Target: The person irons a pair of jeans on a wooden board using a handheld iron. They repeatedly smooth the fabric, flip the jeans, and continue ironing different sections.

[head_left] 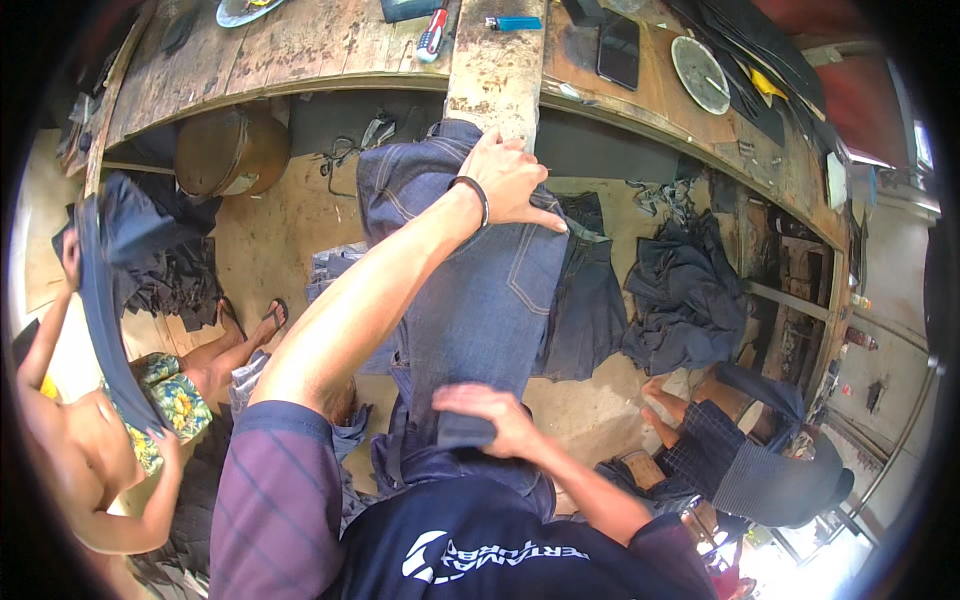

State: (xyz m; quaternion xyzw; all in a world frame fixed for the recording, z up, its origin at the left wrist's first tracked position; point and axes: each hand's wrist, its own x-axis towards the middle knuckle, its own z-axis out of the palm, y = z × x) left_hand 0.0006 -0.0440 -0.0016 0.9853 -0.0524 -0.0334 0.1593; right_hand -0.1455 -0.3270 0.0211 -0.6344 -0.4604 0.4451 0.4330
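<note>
A pair of dark blue jeans (pixel 475 320) lies lengthwise over a narrow wooden plank (pixel 492 90), its upper end toward the workbench and the rest running down to my body. My left hand (pixel 505 180), a dark band on its wrist, presses on the upper part of the jeans beside a stitched pocket, thumb spread away from the fingers. Lower on the leg, my right hand (pixel 495 415) is closed over a small dark block (pixel 465 430) against the denim. Motion blurs that hand a little, and the block's exact kind cannot be made out.
On the workbench (pixel 330 50) are a screwdriver (pixel 432 36), a blue lighter (pixel 514 23), a phone (pixel 619 48) and a round dish (pixel 700 75). Denim piles (pixel 685 290) lie on the floor. One person (pixel 110 440) at left handles dark cloth; another (pixel 760 470) sits at right.
</note>
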